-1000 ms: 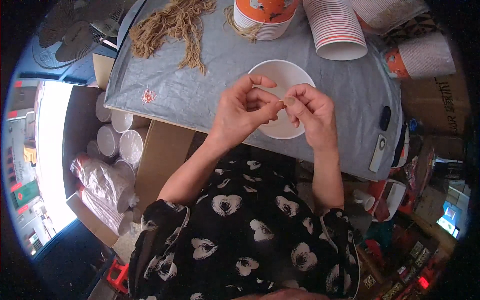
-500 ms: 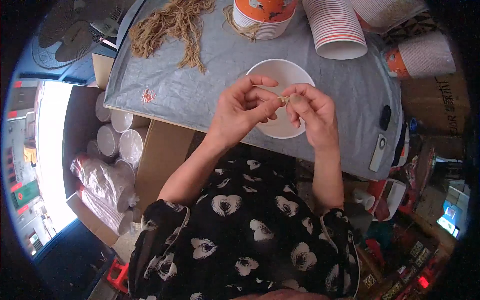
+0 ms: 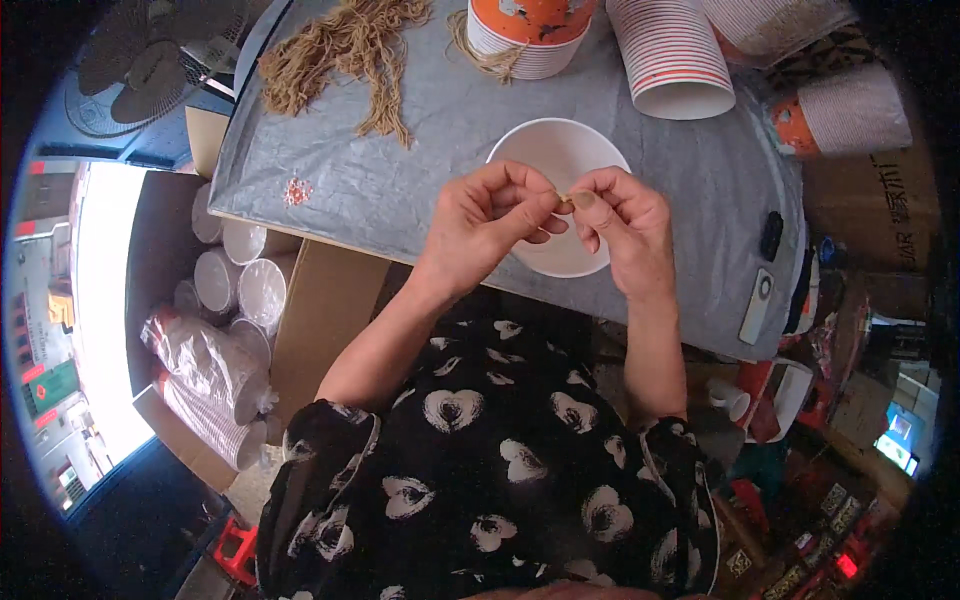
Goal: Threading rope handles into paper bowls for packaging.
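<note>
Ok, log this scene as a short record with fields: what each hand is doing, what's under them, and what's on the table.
left hand: pinching a small tan piece of twine
right hand: pinching the same piece
under hands: white paper bowl, open side up
surface: grey table cover
far side: bundle of tan twine, stack of striped paper cups lying on its side

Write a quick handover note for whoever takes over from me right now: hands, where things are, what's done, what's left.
Left hand and right hand: fingers of both pinch one small tan bit of string between them, above the white bowl.
Bowl sits on the grey table cover; what is in it cannot be told.
Loose string bundle lies at the far left of the cover; cup stacks stand at the far edge.
Done: one piece in hand.
Left: the bundle, likely.
</note>
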Motion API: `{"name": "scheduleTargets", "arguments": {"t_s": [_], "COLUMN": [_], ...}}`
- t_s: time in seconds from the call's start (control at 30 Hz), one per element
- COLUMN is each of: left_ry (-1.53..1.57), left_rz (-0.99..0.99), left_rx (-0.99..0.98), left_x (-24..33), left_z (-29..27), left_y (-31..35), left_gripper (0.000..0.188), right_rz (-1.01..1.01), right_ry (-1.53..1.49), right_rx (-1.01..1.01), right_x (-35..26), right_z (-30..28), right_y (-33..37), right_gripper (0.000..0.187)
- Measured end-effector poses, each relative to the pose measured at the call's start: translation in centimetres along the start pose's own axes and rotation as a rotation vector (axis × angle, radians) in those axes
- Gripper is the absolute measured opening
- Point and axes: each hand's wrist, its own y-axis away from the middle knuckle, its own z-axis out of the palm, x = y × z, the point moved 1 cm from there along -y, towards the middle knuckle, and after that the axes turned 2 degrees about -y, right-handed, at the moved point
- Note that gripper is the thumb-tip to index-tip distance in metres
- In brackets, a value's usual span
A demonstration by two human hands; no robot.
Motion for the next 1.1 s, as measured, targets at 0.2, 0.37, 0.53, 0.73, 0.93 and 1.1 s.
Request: {"name": "scheduleTargets", "arguments": {"t_s": [0.2,0.37,0.53,0.73,0.93,1.1], "left_ry": [0.07,0.112,0.068,0.057,0.066,0.047], "left_rz": [-0.039,-0.051,-0.044,-0.036,-0.048,-0.072], "left_rx": [-0.015,-0.029,-0.026,-0.03,-0.032,-0.014], "left_x": [0.1,0.2,0.6,0.6,0.9,0.9], "left_z": [-0.1,-0.1,0.1,0.3,0.2,0.3], "left_y": [-0.1,0.1,0.3,0.3,0.4,0.4], "left_gripper": [0.018,0.026,0.029,0.033,0.035,0.038], "right_rz": [-0.007,0.008,0.024,0.015,-0.001,-0.009], "right_ry": [-0.026,-0.009,-0.035,-0.044,-0.073,-0.025], "right_rx": [0.021,0.024,0.036,0.037,0.039,0.061], "right_x": [-0.1,0.0,-0.3,-0.1,-0.2,-0.1], "right_z": [0.2,0.0,0.2,0.1,0.3,0.2], "right_y": [0.0,0.0,0.2,0.2,0.1,0.2], "right_gripper": [0.016,0.016,0.016,0.018,0.02,0.021]}}
